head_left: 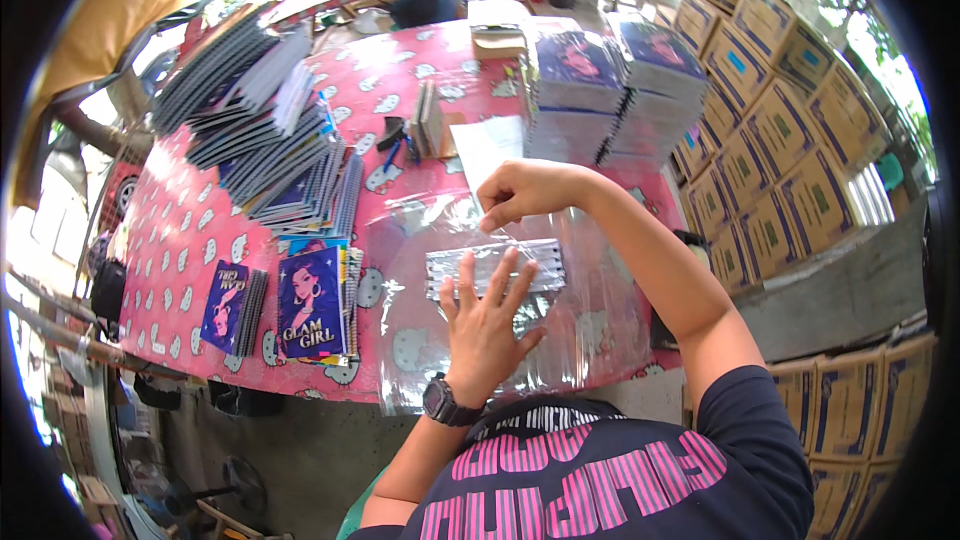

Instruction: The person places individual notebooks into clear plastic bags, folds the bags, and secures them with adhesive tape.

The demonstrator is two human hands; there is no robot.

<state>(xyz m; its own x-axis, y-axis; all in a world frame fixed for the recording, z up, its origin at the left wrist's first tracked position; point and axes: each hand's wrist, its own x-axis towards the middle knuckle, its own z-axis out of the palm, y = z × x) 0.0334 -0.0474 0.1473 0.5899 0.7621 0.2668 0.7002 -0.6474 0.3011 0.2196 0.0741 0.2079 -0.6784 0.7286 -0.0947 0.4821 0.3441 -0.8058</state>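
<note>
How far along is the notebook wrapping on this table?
Looks early. In hand: the left hand presses a grey notebook stack on clear plastic wrap while the right hand pinches the film above it. Left: fanned spiral notebooks and two tall stacks look unwrapped. No finished bundle is clearly visible.

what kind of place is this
Probably a small notebook packing workshop: stacks of spiral notebooks on a pink table, stacked cardboard cartons, and clear plastic wrap under the hands.
</note>
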